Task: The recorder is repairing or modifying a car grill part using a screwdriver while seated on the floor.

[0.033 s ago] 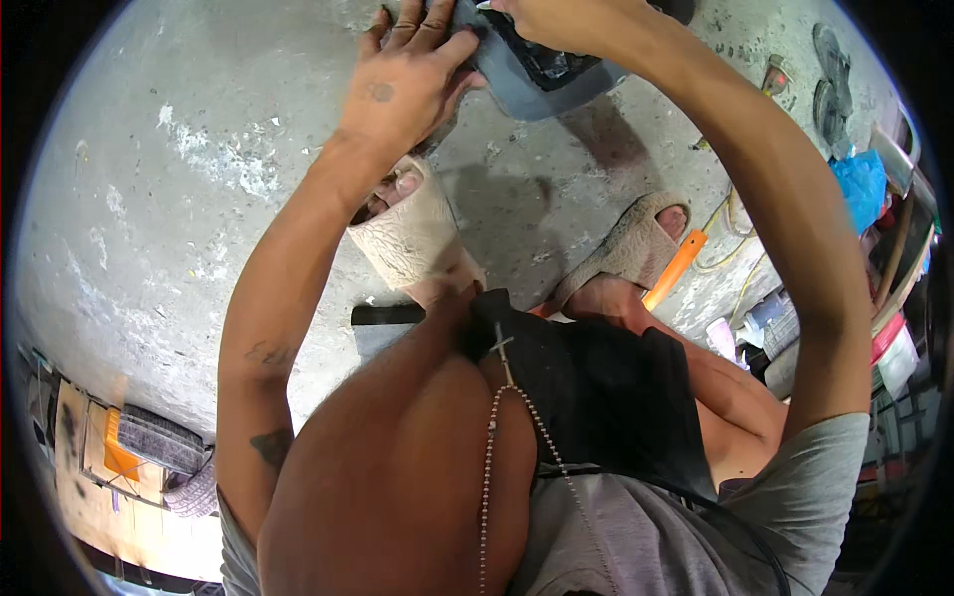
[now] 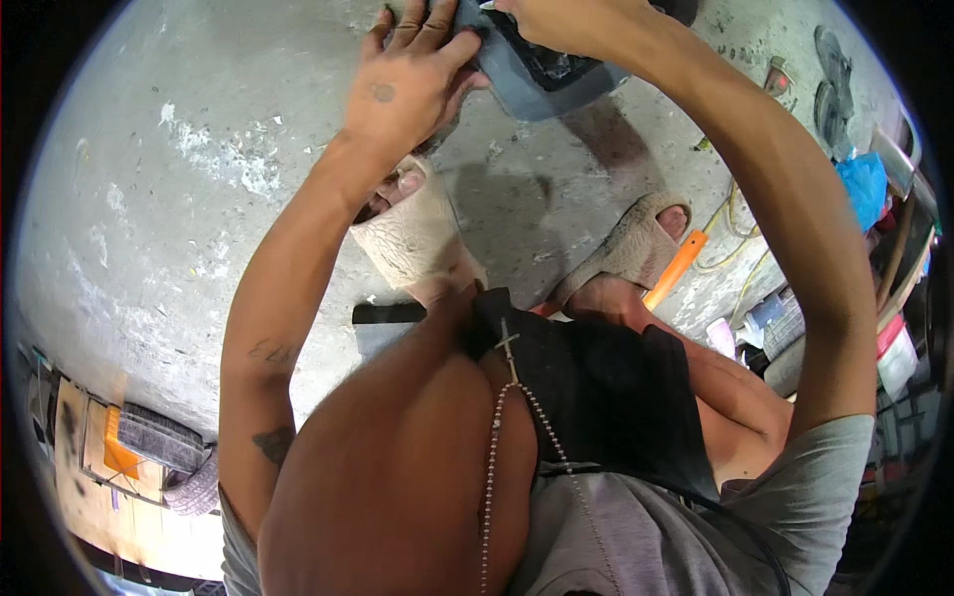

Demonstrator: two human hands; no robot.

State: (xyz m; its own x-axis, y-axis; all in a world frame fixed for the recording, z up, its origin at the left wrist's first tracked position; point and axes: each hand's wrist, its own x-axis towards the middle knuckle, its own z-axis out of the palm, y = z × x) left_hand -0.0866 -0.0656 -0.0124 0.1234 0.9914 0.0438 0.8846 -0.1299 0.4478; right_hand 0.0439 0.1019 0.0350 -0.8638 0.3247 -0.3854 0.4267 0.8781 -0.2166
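At the top of the head view a grey, round-cornered piece with a glossy black inner area (image 2: 527, 102) lies over the concrete floor; its far part is cut off by the picture's edge. My left hand (image 2: 409, 84) grips its left edge, index finger on top and thumb along the side, the other fingers spread outward. Over the black area my right hand (image 2: 561, 22) is closed. A small pale tip pokes out at its fingers, but I cannot make out what it belongs to.
Between my sandalled feet and beyond spreads stained concrete floor (image 2: 248, 199). An orange strip (image 2: 676, 268) lies by my right sandal (image 2: 636, 243). Farther right are a blue plastic bag (image 2: 863, 189), dark sandals (image 2: 833, 84) and clutter. Tyres (image 2: 164, 439) stand at lower left.
My right forearm has shifted very slightly to the right. Both hands keep nearly the same places on the grey piece.
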